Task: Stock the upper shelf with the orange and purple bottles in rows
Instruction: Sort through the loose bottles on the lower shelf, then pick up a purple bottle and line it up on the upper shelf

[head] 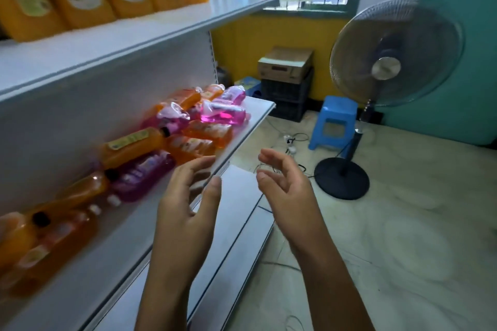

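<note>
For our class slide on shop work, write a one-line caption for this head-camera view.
Both empty hands, left hand and right hand, reach toward jumbled orange and purple bottles on the lower shelf.

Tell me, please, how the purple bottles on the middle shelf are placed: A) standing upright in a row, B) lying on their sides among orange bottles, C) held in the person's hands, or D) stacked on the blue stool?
B: the purple bottles lie on their sides, jumbled with orange bottles on the middle shelf; both hands are empty.

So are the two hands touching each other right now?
Apart. The head view shows shelf edge and floor between the left hand and the right hand; neither holds anything.
</note>
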{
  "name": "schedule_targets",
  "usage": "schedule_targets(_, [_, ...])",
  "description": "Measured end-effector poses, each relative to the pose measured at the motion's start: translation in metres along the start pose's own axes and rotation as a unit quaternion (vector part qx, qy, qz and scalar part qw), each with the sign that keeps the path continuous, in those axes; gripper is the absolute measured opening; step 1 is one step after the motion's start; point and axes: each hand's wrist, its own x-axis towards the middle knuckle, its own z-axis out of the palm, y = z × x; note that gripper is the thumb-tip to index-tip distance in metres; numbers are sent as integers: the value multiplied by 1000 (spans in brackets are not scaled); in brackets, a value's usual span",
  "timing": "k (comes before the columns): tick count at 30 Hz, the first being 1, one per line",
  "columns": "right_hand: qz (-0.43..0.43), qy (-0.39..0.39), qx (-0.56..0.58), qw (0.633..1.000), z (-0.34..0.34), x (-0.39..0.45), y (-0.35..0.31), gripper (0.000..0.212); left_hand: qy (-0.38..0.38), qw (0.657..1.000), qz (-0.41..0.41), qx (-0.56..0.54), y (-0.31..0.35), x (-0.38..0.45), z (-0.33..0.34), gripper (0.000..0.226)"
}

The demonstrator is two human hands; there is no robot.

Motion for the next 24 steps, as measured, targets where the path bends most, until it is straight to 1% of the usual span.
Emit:
schedule_targets(3, [19, 22, 0, 1000, -20, 23, 14, 30, -17, 999, 5, 27, -6, 26, 18, 34])
schedule_targets(5, [27, 22, -6, 999, -27, 38, 22, 33, -26, 999, 5, 32, -13, 47, 30, 30])
schedule_targets(9, [52, 10, -17, 998, -33, 69, 44, 37, -47, 999, 0, 26, -31, 83, 61, 33])
schedule_targets(11, [69, -1, -24, 997, -33, 91, 58, 39, -54, 998, -4, 29, -45, 104, 77, 27])
schedule_targets(12, [78, -7, -26, 997, -32, 105, 65, 40, -55, 998, -1, 39, -52, 117, 83, 24])
schedule_targets(16, [92, -17, -25, 995, -19, 171, 84, 42, -61, 995, 6, 75, -71, 178, 91, 24])
schedule_targets(20, [135, -42, 5, 990, 4, 236, 102, 47, -35, 992, -32, 116, -93, 243, 87, 28])
schedule_targets(24, [169, -70, 53, 982, 25, 275, 126, 53, -8, 985, -45, 169, -111, 283, 89, 31])
